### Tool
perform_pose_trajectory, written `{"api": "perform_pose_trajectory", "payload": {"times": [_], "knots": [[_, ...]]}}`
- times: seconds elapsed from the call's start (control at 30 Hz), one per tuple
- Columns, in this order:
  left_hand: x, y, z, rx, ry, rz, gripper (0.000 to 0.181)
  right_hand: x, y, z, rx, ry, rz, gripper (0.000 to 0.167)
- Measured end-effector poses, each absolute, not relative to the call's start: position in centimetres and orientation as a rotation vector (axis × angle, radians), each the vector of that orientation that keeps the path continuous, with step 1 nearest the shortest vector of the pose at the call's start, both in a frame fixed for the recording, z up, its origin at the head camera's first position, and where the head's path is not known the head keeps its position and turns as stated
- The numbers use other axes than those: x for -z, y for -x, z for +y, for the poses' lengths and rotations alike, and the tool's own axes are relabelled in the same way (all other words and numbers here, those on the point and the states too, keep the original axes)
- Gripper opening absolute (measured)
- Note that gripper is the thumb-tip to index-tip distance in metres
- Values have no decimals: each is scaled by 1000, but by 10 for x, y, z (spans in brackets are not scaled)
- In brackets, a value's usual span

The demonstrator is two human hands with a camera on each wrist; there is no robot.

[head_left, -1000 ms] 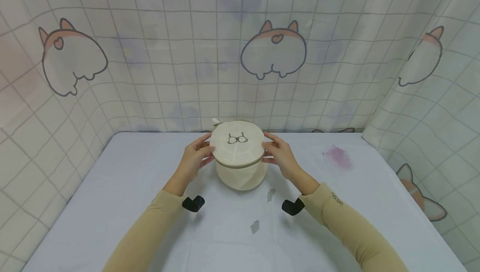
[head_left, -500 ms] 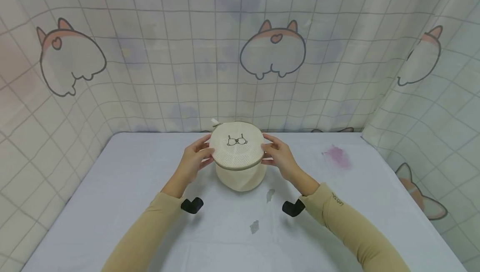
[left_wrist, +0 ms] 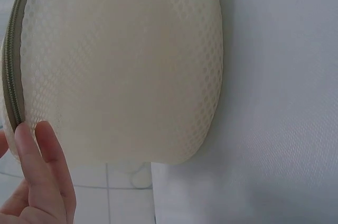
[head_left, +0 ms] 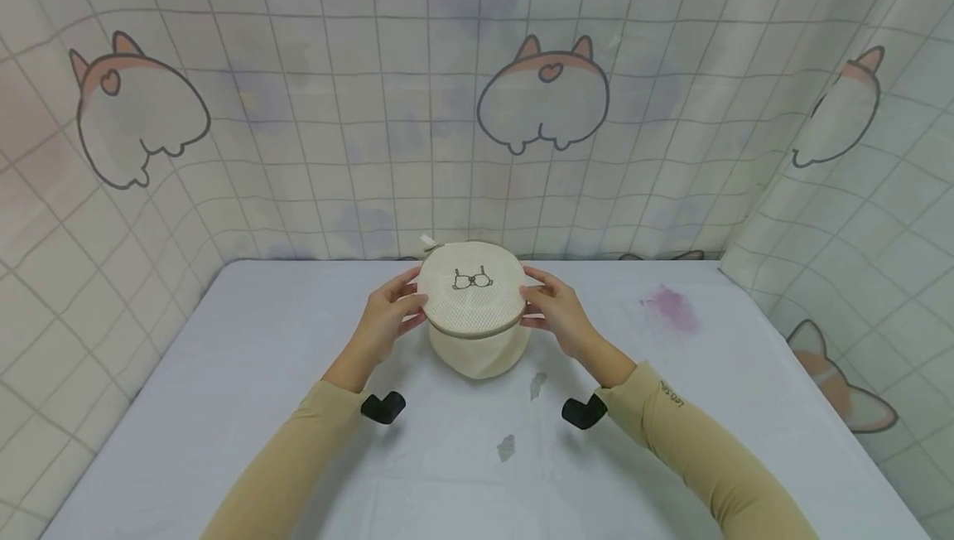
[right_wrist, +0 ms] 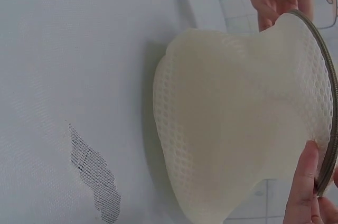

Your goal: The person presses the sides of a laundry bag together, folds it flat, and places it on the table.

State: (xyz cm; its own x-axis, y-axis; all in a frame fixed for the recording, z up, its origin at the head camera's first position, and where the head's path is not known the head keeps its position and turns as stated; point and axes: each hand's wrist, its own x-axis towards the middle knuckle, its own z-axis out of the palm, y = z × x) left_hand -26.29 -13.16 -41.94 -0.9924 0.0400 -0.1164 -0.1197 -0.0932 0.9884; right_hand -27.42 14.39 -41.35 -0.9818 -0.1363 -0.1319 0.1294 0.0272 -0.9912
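A cream mesh laundry bag (head_left: 477, 308) with a round lid stands near the table's far edge. A small bra drawing marks the lid, and a greenish zipper (left_wrist: 13, 60) runs around its rim. At the lid's left side my left hand (head_left: 386, 315) pinches the rim between thumb and fingers. My right hand (head_left: 561, 310) pinches the opposite side the same way. In the right wrist view the soft mesh wall (right_wrist: 237, 113) sags inward below the zipper. A pale pull tab (head_left: 428, 242) sticks out at the lid's back left. The bag's inside is hidden.
The white-covered table (head_left: 261, 374) has two grey worn patches (head_left: 507, 448) in front of the bag and a pink stain (head_left: 673, 309) at the right. A grid-patterned curtain (head_left: 335, 109) with animal drawings hangs behind and along both sides.
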Motion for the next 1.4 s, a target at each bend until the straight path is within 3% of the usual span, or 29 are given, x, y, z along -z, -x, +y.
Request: {"api": "perform_pose_trajectory", "payload": {"times": [1.4], "knots": [[434,263,-130,-2183,129,2084,62,426,272,145,2022,52,2115,53]]}}
